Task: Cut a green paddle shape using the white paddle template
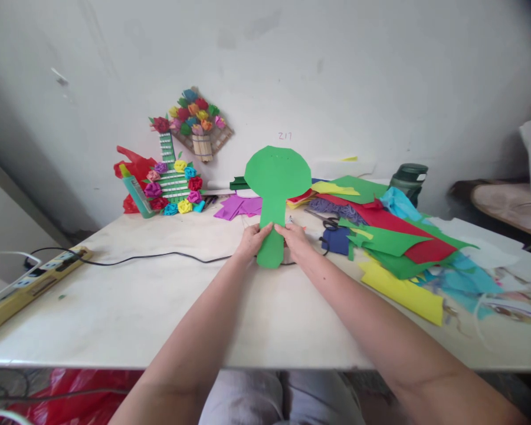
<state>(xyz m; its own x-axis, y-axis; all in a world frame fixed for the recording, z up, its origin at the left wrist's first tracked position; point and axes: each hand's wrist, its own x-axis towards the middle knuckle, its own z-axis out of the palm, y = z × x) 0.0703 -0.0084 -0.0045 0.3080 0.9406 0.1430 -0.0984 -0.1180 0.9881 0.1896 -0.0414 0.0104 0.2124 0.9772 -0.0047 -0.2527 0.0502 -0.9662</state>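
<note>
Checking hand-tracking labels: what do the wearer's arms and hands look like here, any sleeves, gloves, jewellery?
Both forearms are bare up to the frame edge, no sleeves in view. Left hand and right hand wear no gloves; no rings, watch or markings can be made out.

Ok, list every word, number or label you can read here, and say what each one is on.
"217": faint handwritten number on the white wall, above the green foam cutout; the last digit is uncertain.
Label on the dark green jar: too small to read.
Nothing else legible.
</note>
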